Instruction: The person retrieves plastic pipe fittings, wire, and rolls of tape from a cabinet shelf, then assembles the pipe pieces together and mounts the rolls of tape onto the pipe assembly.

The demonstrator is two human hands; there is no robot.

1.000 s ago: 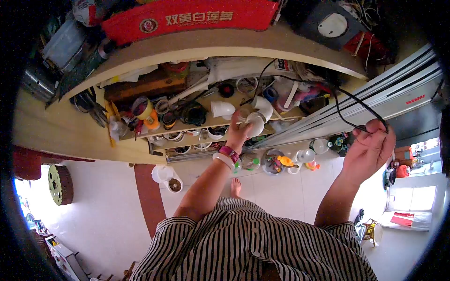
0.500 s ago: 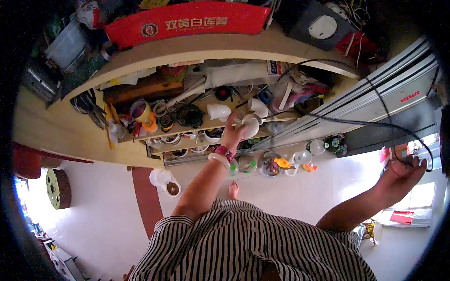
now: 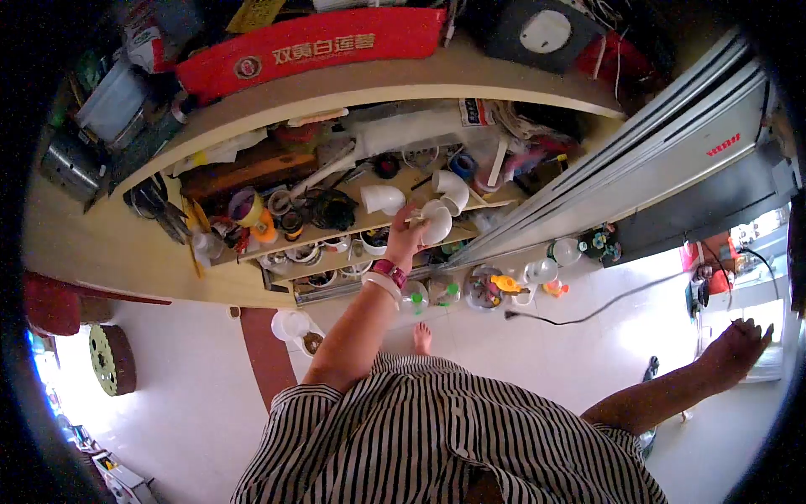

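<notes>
My left hand [image 3: 406,240] reaches to the edge of the open drawer and grips a white curved pipe fitting [image 3: 437,222]. Two similar white fittings, one on the left [image 3: 383,199] and one on the right [image 3: 452,190], lie among the drawer's contents just beyond it. Far out on the right, my right hand [image 3: 740,346] is raised with its fingers apart, and nothing shows in it. A black cable [image 3: 588,317] stretches above the floor between the drawer side and the right edge. Its curved far part is above my right hand, with a visible gap between them.
Clear bottles with green caps [image 3: 414,296] and a round container of colourful items [image 3: 485,287] stand on the floor before the drawers. A white double bowl [image 3: 290,325] sits further left. Above the drawer runs a shelf edge [image 3: 378,91] with a red box [image 3: 311,49].
My right hand has moved outward to the right and let go of the black cable, which now hangs apart from it. The left hand keeps hold of the white fitting.
</notes>
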